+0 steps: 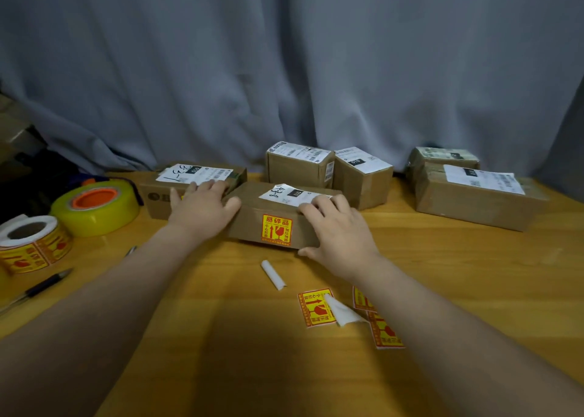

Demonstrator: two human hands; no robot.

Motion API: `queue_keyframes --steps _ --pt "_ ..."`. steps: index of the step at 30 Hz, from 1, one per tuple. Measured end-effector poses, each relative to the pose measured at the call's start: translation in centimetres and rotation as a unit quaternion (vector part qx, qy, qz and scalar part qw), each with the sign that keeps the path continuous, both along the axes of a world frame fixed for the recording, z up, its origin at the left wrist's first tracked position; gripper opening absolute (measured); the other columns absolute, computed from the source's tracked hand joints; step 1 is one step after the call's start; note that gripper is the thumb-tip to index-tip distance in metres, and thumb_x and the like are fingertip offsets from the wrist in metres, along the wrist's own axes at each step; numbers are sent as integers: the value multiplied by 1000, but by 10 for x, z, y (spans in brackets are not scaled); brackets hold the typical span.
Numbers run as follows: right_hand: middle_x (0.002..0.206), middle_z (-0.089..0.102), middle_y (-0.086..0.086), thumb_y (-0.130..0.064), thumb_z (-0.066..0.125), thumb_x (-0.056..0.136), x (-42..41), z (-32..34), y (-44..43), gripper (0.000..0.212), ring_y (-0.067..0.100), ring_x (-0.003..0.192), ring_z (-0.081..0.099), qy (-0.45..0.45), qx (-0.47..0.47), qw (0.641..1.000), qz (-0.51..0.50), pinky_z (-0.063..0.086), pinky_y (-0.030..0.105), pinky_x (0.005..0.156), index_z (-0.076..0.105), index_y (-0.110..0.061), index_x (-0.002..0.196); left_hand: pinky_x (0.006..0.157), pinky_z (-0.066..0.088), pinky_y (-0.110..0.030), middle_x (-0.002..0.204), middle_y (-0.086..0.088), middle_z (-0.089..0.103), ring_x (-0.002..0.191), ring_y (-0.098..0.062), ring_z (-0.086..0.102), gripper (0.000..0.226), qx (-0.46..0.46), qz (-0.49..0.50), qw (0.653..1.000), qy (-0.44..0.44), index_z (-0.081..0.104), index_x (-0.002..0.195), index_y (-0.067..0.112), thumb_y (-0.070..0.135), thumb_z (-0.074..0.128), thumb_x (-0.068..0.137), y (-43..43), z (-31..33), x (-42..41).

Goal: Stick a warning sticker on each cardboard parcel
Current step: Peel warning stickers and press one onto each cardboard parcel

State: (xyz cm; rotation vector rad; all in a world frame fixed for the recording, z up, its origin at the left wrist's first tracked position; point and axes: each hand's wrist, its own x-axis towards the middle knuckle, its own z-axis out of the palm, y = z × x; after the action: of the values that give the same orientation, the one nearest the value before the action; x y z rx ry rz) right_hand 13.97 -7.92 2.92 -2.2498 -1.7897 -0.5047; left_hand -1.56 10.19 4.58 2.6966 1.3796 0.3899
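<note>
A flat cardboard parcel point(252, 224) lies in the middle of the table with a yellow and red warning sticker point(276, 229) on its near side. My left hand point(202, 206) holds its left end, with the thumb on its top edge. My right hand point(335, 227) grips its right end, fingers over the top and thumb at the bottom edge. Loose warning stickers point(316, 306) lie near my right forearm. A sticker roll point(31, 242) stands at the far left.
More labelled parcels stand behind: one at the left point(151, 192), two in the middle point(297, 167) point(363, 176) and two at the right point(474, 198) point(442, 157). A yellow tape roll point(94, 208), a pen point(41, 287) and a curled backing strip point(273, 274) lie on the wooden table point(458, 274). A grey curtain hangs behind.
</note>
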Motion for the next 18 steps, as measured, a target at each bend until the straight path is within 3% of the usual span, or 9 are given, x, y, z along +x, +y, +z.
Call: queue_keyframes --steps 2,4,7,9,13,15,18 --pt "130 47 -2 -44 58 86 1 -3 6 51 21 119 36 1 -18 1000 20 42 36 89 43 -25 131 112 3 -61 152 -8 28 141 -33 18 54 17 22 999 29 32 140 19 42 34 91 -1 -4 4" --pt "119 56 -4 -51 49 89 5 3 10 43 18 115 43 60 1 998 28 45 35 83 54 -27 124 113 -1 -58 155 -11 20 144 -32 10 53 52 23 998 28 32 140 15 36 37 91 -5 -8 11" --pt "102 63 -5 -57 44 89 22 22 28 44 15 104 52 208 104 973 12 48 33 80 58 -27 119 115 0 -51 154 -9 23 144 -27 10 45 127 -71 989 -37 42 135 16 34 38 94 -16 -7 32" --pt "116 56 -1 -52 51 88 42 32 51 47 18 114 46 230 157 960 -16 43 36 91 52 -24 126 117 3 -45 152 -4 30 144 -21 15 47 111 -150 981 -51 42 136 20 42 33 96 -23 -4 50" --pt "146 31 11 -58 58 79 82 44 98 80 29 138 22 160 22 981 -106 17 45 114 27 -22 143 117 6 -41 155 -2 23 143 -18 16 54 -1 -191 981 32 30 144 31 52 25 95 -20 -8 72" --pt "152 23 12 -64 56 76 98 48 117 88 31 143 10 163 -22 978 -126 -1 54 114 19 -25 146 117 6 -38 156 1 21 143 -16 16 53 -10 -183 982 43 27 144 35 53 26 95 -16 -13 73" --pt "152 28 10 -68 56 75 117 53 133 88 34 143 9 174 -94 971 -132 -10 61 109 18 -32 146 117 7 -35 156 4 21 143 -14 17 52 0 -191 981 35 28 144 36 52 29 94 -14 -13 73"
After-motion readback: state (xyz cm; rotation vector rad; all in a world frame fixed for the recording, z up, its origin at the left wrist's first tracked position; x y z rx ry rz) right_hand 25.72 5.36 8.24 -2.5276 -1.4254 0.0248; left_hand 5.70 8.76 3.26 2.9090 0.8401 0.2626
